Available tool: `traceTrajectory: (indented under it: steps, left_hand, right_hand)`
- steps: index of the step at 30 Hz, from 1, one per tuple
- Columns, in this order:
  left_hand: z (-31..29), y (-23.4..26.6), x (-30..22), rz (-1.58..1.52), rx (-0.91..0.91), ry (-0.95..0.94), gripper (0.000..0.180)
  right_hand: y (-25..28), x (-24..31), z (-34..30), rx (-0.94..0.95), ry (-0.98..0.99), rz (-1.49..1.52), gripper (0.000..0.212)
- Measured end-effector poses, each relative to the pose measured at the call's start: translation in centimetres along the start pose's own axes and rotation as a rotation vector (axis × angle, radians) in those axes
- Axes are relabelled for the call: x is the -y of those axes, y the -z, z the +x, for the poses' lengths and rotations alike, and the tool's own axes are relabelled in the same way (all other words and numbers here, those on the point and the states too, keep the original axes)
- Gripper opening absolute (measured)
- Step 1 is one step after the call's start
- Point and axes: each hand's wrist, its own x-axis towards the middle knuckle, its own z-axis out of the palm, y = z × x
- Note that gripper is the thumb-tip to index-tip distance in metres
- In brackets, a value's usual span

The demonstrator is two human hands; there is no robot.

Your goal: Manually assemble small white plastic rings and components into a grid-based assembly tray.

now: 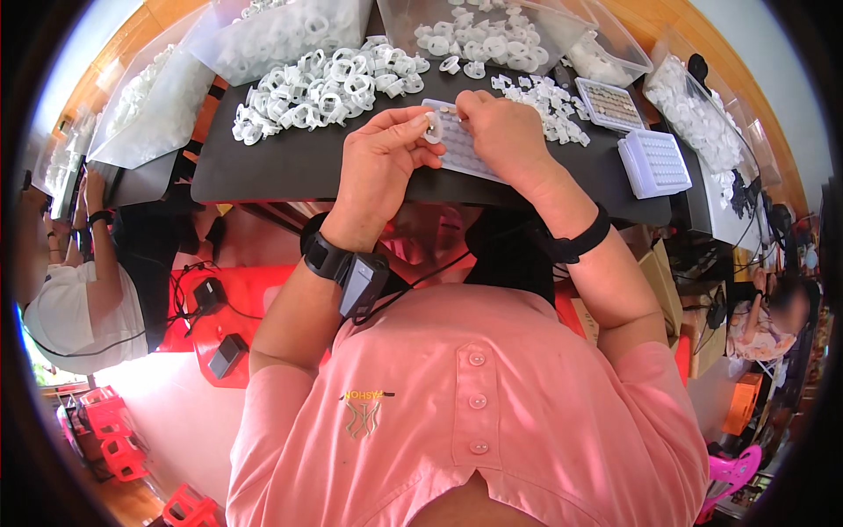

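Your left hand (386, 156) pinched a white part (433, 129)
Right hand (502, 133) bunched, hold unclear; slackness risked drops off bench's (290, 171) edge.

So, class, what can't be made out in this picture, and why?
In the head view:
What, if anything, the right hand pinches: hidden by its fingers.
White piece in the left hand: partly covered by fingers, details too small.
Pale tray: part of its right side hidden by the right hand.
Clear bin left of centre: far end cut off by upper edge.
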Motion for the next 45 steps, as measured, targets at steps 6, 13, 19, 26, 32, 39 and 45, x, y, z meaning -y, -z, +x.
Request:
traceTrajectory:
  steps: [6, 13, 19, 26, 32, 39, 45]
  left_hand:
    - [-0.1, -0.1, -0.1, 0.072, 0.006, 0.012, 0.029]
    - [0.0, -0.4, -0.1, 0.028, -0.002, 0.004, 0.026]
    - [-0.1, 0.0, -0.4, 0.081, 0.013, 0.002, 0.028]
    - [-0.3, 0.0, -0.4, 0.022, 0.029, 0.028, 0.027]
    - [-0.9, -0.4, -0.1, -0.028, 0.055, 0.001, 0.027]
    - [-1.1, -0.4, 0.7, -0.096, 0.042, 0.006, 0.022]
    - [-1.1, -0.4, 1.2, -0.068, 0.062, 0.018, 0.022]
  right_hand:
    - [2.8, 2.2, -0.5, -0.141, -0.041, 0.4, 0.007]
    - [1.9, 4.7, -1.0, -0.325, -0.008, 0.329, 0.009]
    - [1.9, 4.5, -0.7, -0.282, -0.095, 0.792, 0.006]
    - [2.8, 3.7, -0.2, -0.032, -0.295, 1.304, 0.005]
    - [3.7, 3.6, -0.3, 0.096, -0.411, 1.549, 0.006]
    - [3.5, 3.6, -1.0, 0.106, -0.55, 1.588, 0.007]
    - [3.5, 3.5, -1.6, 0.125, -0.572, 1.591, 0.008]
